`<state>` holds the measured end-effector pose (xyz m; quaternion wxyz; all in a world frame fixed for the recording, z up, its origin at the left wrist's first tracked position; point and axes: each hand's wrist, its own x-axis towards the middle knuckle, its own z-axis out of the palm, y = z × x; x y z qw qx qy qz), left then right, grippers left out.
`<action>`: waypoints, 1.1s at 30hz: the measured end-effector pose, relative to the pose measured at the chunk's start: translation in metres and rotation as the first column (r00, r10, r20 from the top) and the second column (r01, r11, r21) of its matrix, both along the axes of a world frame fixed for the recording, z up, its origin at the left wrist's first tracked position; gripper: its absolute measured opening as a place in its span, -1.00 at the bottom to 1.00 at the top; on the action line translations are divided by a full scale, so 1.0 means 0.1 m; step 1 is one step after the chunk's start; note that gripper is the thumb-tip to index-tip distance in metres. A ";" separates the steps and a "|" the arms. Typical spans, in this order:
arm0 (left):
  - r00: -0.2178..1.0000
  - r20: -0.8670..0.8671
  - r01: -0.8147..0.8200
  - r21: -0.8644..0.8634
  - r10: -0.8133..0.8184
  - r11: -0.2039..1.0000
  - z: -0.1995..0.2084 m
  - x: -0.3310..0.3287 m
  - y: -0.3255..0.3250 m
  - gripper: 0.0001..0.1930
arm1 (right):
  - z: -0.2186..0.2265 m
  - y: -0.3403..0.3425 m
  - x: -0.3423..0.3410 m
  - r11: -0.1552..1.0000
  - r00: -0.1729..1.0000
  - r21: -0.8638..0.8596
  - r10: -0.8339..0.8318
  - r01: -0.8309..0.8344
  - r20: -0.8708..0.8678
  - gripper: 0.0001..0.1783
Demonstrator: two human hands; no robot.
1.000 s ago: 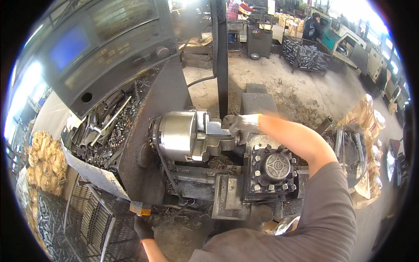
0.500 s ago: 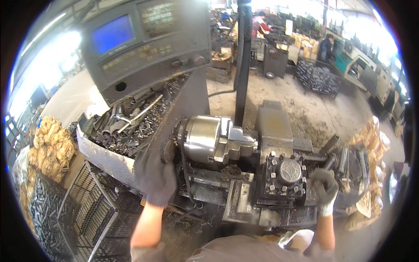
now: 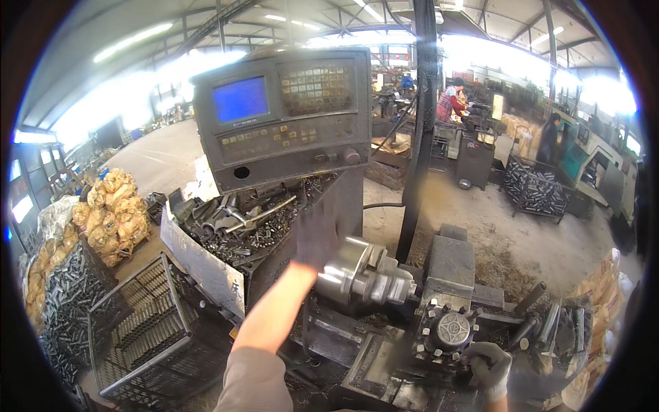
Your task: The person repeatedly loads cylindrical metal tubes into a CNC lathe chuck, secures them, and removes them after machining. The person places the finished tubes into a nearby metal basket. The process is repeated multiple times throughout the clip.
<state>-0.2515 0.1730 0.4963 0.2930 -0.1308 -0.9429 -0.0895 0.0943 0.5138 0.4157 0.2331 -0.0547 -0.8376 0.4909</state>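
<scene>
Pale floor (image 3: 161, 152) spreads out bright at the back. At the far left, small metal bits (image 3: 65, 316) lie in a big heap, with yellow bags (image 3: 117, 213) behind them. Next come a wire cage (image 3: 177, 292) and a tray (image 3: 206, 257) of tools (image 3: 226, 213), with a T-bar (image 3: 271, 211) on top. Above the tray is a panel (image 3: 292, 147) with a blue screen (image 3: 240, 99). Then the gloved left hand (image 3: 318, 235) is just by the shiny chuck (image 3: 347, 271); it is blurry, so I cannot tell if it is wide or narrow. The chuck sits in the middle, left of a square block (image 3: 431, 353) with a round cap (image 3: 453, 329). Just right of the block, the right hand (image 3: 491, 367) has curled fingers; I cannot tell if it holds anything.
</scene>
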 end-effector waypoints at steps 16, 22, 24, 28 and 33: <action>0.141 0.942 -0.812 -0.066 0.306 0.580 -5.13 5.65 -3.71 -0.47 | 0.31 -2.35 -0.60 0.487 0.503 0.158 0.861 -0.859 0.078 -0.72; -0.119 0.935 -0.993 -0.112 0.335 -0.042 -5.14 8.64 -3.79 -0.42 | -0.03 -4.16 -0.03 -0.020 -0.017 0.013 0.981 -1.000 0.192 -0.70; -0.194 0.936 -0.972 -0.143 0.293 -0.186 -5.32 9.49 -3.24 -0.40 | -0.29 -4.67 0.28 -0.131 -0.145 -0.065 0.942 -0.989 0.301 -0.71; -0.239 0.917 -0.857 -0.046 0.319 -0.512 -5.81 10.13 -2.13 -0.39 | -0.95 -5.55 0.62 -0.360 -0.333 -0.051 0.790 -0.932 0.515 -0.71; -0.048 0.991 -0.671 0.058 0.122 -0.739 -5.68 9.86 -1.29 -0.64 | -2.37 -6.47 0.65 -0.636 -0.416 0.132 0.633 -0.760 0.653 -0.65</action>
